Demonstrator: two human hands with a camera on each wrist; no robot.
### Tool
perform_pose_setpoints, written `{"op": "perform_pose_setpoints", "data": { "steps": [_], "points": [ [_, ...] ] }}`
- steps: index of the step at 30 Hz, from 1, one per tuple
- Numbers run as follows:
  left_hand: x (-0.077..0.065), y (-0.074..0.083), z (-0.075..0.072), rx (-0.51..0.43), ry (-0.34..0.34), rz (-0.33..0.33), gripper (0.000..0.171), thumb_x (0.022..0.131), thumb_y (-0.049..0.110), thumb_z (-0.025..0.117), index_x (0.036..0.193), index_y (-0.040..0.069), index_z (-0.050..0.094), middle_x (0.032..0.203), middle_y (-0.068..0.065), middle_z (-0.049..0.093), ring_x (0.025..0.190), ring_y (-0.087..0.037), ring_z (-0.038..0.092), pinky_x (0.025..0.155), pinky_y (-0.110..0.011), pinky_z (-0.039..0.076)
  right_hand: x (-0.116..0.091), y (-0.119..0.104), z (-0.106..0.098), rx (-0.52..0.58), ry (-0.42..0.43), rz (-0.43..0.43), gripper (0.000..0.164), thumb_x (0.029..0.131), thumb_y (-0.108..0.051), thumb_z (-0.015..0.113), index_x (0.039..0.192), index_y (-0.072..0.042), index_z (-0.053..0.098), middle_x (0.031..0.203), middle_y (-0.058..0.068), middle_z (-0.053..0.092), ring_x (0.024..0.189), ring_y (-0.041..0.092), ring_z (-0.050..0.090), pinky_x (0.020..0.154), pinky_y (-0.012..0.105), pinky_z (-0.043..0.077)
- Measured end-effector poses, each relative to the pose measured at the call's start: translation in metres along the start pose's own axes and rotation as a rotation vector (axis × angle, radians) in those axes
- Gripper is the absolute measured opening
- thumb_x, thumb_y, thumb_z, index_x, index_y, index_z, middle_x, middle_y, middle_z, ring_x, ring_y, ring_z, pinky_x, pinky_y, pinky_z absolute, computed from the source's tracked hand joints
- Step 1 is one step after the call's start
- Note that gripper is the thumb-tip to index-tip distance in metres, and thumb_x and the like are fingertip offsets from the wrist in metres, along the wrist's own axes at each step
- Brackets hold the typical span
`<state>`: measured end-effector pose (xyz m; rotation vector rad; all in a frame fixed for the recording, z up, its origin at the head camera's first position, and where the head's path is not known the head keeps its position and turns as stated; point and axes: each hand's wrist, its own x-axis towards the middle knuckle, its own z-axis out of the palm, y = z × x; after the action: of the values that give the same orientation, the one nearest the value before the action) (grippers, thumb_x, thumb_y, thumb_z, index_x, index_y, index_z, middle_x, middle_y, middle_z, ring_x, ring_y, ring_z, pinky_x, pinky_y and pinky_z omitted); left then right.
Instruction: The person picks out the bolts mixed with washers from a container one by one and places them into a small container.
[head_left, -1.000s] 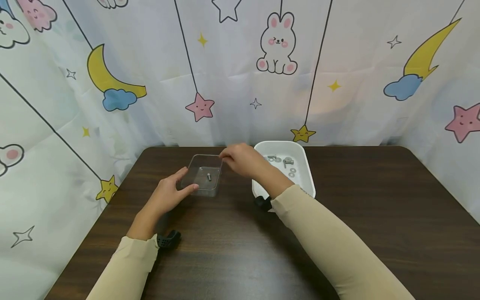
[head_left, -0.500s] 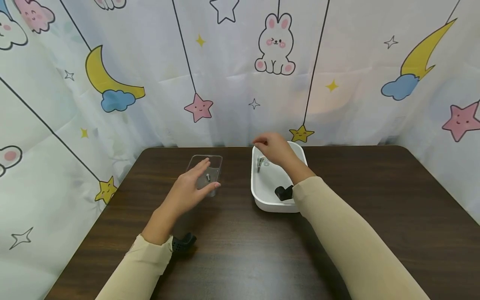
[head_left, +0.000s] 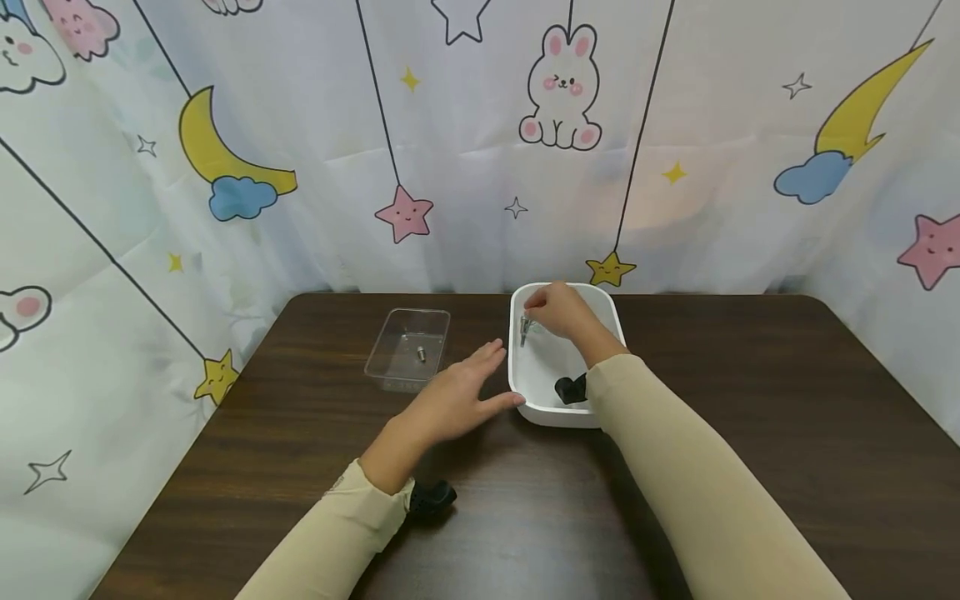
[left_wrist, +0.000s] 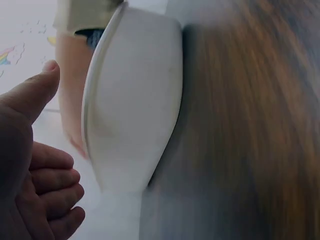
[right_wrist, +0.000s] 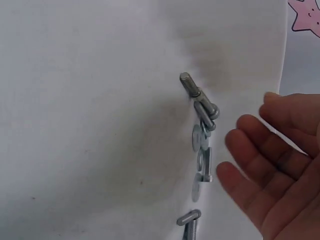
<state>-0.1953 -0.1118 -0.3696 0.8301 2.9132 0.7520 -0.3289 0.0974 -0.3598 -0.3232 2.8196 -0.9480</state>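
Observation:
My right hand (head_left: 564,312) reaches over the left back part of a white tray (head_left: 557,415). In the right wrist view its relaxed, slightly bent fingers (right_wrist: 245,150) hover beside a loose row of bolts (right_wrist: 191,86) and flat washers (right_wrist: 196,137), holding nothing. My left hand (head_left: 456,402) is at the tray's left side with fingers extended and thumb apart; in the left wrist view the tray's outer wall (left_wrist: 137,95) stands in front of it. Left of the hands, a clear plastic box (head_left: 405,382) contains one small bolt (head_left: 422,355).
Both containers stand on a dark wooden table (head_left: 750,433), close to its back edge. Behind the table hangs a white curtain (head_left: 480,158) printed with cartoons. Dark wrist straps show at both sleeves.
My right hand has gone from the clear box to the tray and lowered into it. My left hand has moved right, from the clear box to the tray's side. The bolts sit bunched further left.

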Motion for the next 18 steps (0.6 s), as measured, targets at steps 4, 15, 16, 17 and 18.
{"op": "perform_pose_setpoints", "data": {
  "steps": [4,15,16,17,18],
  "points": [
    [0.005,0.007,0.007,0.025,-0.031,0.006,0.083,0.092,0.059,0.057,0.153,0.008,0.034,0.162,-0.008,0.027,0.147,-0.022,0.031,0.116,-0.045,0.033,0.003,0.002,0.005,-0.026,-0.051,0.050,0.026,0.094,-0.020,0.065,0.114,-0.005,0.072,0.111,0.012,0.071,0.097,0.024,0.063,0.086,0.038,0.053],
    [0.009,0.008,0.018,0.086,0.014,0.029,0.082,0.091,0.058,0.060,0.150,0.005,0.040,0.158,-0.011,0.034,0.145,-0.023,0.036,0.113,-0.042,0.038,0.008,-0.002,0.013,-0.124,-0.158,0.086,0.021,0.084,-0.017,0.076,0.102,-0.007,0.076,0.096,0.007,0.071,0.087,0.021,0.061,0.079,0.034,0.051],
    [0.009,0.008,0.018,0.083,0.015,0.029,0.082,0.091,0.058,0.061,0.150,0.005,0.040,0.158,-0.011,0.034,0.144,-0.023,0.037,0.113,-0.042,0.039,0.009,-0.003,0.014,-0.133,-0.162,0.082,0.021,0.083,-0.017,0.077,0.101,-0.006,0.075,0.097,0.007,0.071,0.087,0.021,0.061,0.080,0.035,0.052],
    [0.009,0.008,0.018,0.081,0.016,0.030,0.082,0.091,0.057,0.061,0.150,0.005,0.040,0.158,-0.011,0.034,0.144,-0.023,0.037,0.112,-0.042,0.039,0.010,-0.003,0.014,-0.141,-0.165,0.079,0.021,0.083,-0.018,0.078,0.100,-0.006,0.076,0.097,0.008,0.071,0.088,0.021,0.061,0.081,0.036,0.052],
    [0.009,0.009,0.017,0.076,0.016,0.030,0.082,0.091,0.057,0.061,0.150,0.005,0.040,0.158,-0.011,0.034,0.144,-0.023,0.037,0.112,-0.042,0.039,0.011,-0.004,0.014,-0.156,-0.167,0.073,0.020,0.082,-0.018,0.078,0.099,-0.006,0.076,0.097,0.008,0.071,0.088,0.021,0.061,0.081,0.036,0.053]
  ]
}}
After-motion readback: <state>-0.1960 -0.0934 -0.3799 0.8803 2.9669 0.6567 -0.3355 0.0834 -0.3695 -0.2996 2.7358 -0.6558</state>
